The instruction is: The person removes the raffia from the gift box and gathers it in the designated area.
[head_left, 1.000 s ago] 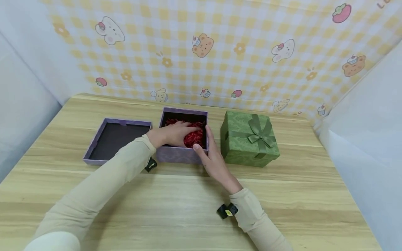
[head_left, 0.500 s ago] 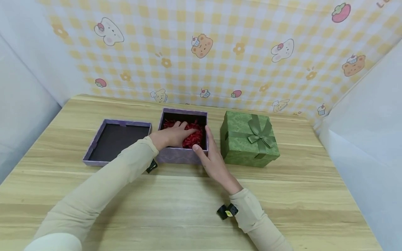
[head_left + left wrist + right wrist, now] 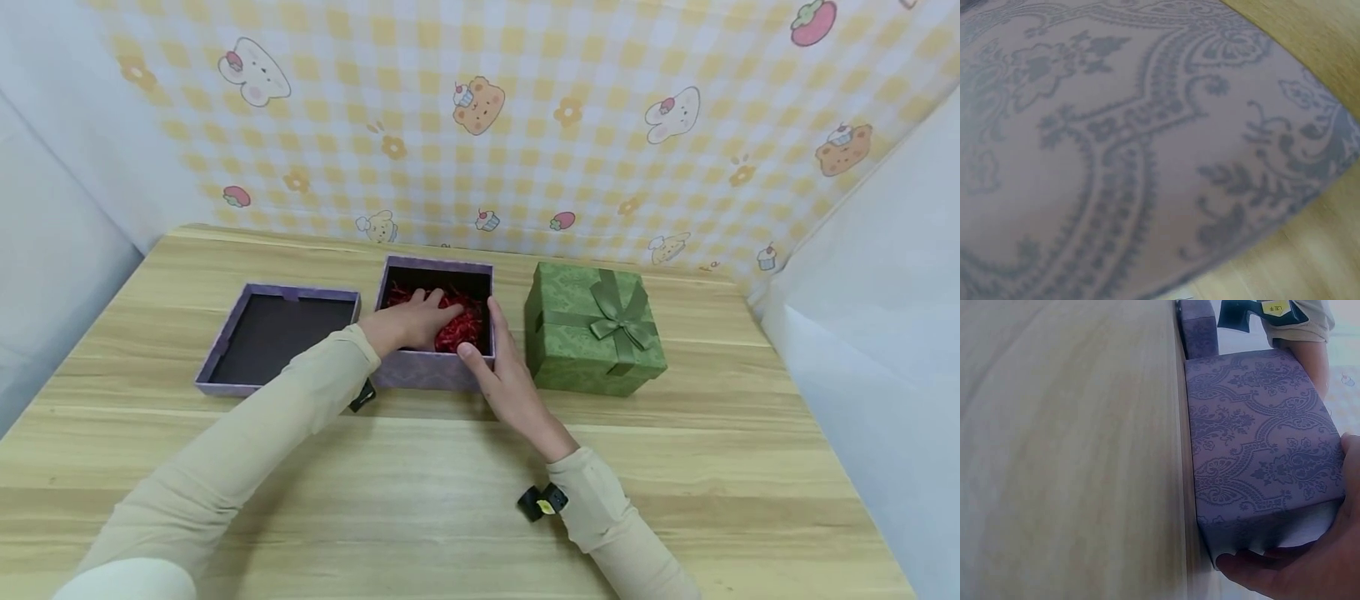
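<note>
A purple gift box (image 3: 427, 372) with a damask pattern stands without its lid, and red shredded paper (image 3: 459, 329) lies inside. My left hand (image 3: 411, 323) reaches in over the near left wall, its spread fingers resting on the shreds; some fingertips are hidden among them. At the box's right front corner my right hand (image 3: 517, 400) holds the wall, thumb at the front rim and fingers along the right side. In the right wrist view, fingers (image 3: 1250, 572) wrap the box's end. The left wrist view holds only the patterned purple wall (image 3: 1147, 156), close up.
Left of the box lies its purple lid (image 3: 288, 337), dark inside facing up, partly behind the left sleeve. A green gift box (image 3: 592, 333) with a ribbon bow stands to the right. A checked cloth (image 3: 525, 167) hangs behind the wooden table (image 3: 420, 500).
Inside the purple box my left hand has shifted slightly left, uncovering more of the red shreds, which have been rearranged. My right hand keeps its hold on the corner.
</note>
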`<state>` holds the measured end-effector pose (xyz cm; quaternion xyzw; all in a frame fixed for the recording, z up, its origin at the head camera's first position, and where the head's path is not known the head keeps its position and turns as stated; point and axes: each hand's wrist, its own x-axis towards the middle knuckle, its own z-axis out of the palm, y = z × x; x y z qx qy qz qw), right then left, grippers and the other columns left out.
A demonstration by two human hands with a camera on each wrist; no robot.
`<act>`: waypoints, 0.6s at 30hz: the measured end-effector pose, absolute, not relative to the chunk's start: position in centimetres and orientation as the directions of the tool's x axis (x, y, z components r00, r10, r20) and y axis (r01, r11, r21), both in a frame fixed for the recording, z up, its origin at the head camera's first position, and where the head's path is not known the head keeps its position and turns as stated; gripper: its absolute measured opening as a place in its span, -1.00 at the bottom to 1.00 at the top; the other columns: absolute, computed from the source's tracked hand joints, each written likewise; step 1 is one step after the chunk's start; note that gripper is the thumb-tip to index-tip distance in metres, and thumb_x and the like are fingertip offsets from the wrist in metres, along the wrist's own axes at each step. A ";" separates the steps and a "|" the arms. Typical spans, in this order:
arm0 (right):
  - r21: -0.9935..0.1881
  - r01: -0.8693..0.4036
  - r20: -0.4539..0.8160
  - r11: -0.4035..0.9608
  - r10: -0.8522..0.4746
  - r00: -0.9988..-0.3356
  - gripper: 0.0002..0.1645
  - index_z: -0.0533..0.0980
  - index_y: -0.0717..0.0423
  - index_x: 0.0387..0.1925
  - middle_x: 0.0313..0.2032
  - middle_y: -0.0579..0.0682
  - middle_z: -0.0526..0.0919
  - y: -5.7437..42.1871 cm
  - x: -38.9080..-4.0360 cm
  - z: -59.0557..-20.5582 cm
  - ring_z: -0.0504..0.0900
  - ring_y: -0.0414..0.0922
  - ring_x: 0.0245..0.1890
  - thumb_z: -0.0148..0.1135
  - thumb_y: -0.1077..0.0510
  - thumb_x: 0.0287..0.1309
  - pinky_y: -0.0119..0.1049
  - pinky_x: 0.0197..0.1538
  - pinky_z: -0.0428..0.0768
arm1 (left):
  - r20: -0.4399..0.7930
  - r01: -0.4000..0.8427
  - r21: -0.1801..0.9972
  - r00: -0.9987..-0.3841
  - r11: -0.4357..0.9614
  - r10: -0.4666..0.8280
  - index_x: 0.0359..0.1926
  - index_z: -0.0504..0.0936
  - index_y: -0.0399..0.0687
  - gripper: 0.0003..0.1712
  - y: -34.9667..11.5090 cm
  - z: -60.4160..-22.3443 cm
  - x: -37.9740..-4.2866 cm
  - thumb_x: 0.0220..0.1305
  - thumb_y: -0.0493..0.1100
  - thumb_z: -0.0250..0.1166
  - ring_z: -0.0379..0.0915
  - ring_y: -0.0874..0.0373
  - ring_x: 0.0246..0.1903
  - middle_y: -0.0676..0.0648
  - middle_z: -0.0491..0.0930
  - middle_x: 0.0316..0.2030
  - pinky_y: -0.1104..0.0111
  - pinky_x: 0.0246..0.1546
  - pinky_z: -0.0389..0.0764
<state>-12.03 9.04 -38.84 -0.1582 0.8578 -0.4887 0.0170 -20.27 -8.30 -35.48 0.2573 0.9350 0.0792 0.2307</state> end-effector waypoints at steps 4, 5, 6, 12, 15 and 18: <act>-0.843 -0.246 0.117 0.478 -0.283 -0.952 -0.13 -0.31 -0.37 0.43 0.42 -0.26 -0.22 9.0 -12.0 -38.8 -0.13 -0.10 0.39 -0.13 -0.33 0.28 0.15 0.26 0.07 | -0.407 0.440 0.271 -0.754 0.856 0.516 0.43 0.05 -0.07 -0.12 -8.3 -35.5 -20.3 0.19 -0.11 0.30 -0.24 -0.42 0.30 -0.41 -0.12 0.36 -0.22 0.16 0.07; -0.843 -0.246 0.117 0.479 -0.283 -0.952 -0.13 -0.31 -0.37 0.43 0.42 -0.25 -0.22 9.0 -12.0 -38.8 -0.13 -0.09 0.39 -0.13 -0.33 0.28 0.15 0.26 0.07 | -0.408 0.441 0.272 -0.752 0.856 0.517 0.43 0.05 -0.07 -0.13 -8.3 -35.6 -20.3 0.20 -0.12 0.29 -0.24 -0.42 0.29 -0.41 -0.11 0.36 -0.22 0.16 0.06; -0.842 -0.245 0.117 0.480 -0.282 -0.952 -0.13 -0.31 -0.37 0.43 0.42 -0.24 -0.22 9.0 -12.0 -38.8 -0.13 -0.09 0.39 -0.13 -0.33 0.28 0.15 0.26 0.07 | -0.409 0.445 0.270 -0.750 0.854 0.520 0.43 0.05 -0.06 -0.14 -8.3 -35.6 -20.3 0.21 -0.12 0.28 -0.22 -0.42 0.29 -0.41 -0.10 0.36 -0.22 0.16 0.06; -0.840 -0.248 0.121 0.482 -0.280 -0.952 -0.12 -0.31 -0.33 0.44 0.42 -0.24 -0.22 9.0 -11.9 -38.8 -0.13 -0.10 0.39 -0.13 -0.32 0.28 0.15 0.26 0.07 | -0.411 0.464 0.266 -0.738 0.845 0.535 0.43 0.05 -0.04 -0.19 -8.4 -35.7 -20.3 0.26 -0.13 0.24 -0.11 -0.43 0.27 -0.40 -0.02 0.34 -0.24 0.14 0.07; -0.840 -0.250 0.122 0.482 -0.282 -0.952 -0.12 -0.31 -0.33 0.44 0.42 -0.25 -0.22 9.0 -11.9 -38.8 -0.12 -0.10 0.39 -0.14 -0.33 0.28 0.15 0.26 0.08 | -0.404 0.468 0.264 -0.740 0.844 0.537 0.42 0.10 -0.01 -0.22 -8.4 -35.7 -20.3 0.26 -0.11 0.24 -0.05 -0.41 0.26 -0.38 0.04 0.33 -0.28 0.11 0.09; -0.840 -0.253 0.124 0.479 -0.284 -0.951 -0.12 -0.31 -0.34 0.44 0.42 -0.25 -0.22 8.9 -11.9 -38.8 -0.12 -0.09 0.39 -0.14 -0.34 0.28 0.16 0.26 0.08 | -0.384 0.478 0.262 -0.745 0.838 0.546 0.39 0.17 0.00 -0.24 -8.5 -35.7 -20.3 0.22 -0.09 0.27 0.04 -0.36 0.24 -0.36 0.13 0.29 -0.29 0.08 0.13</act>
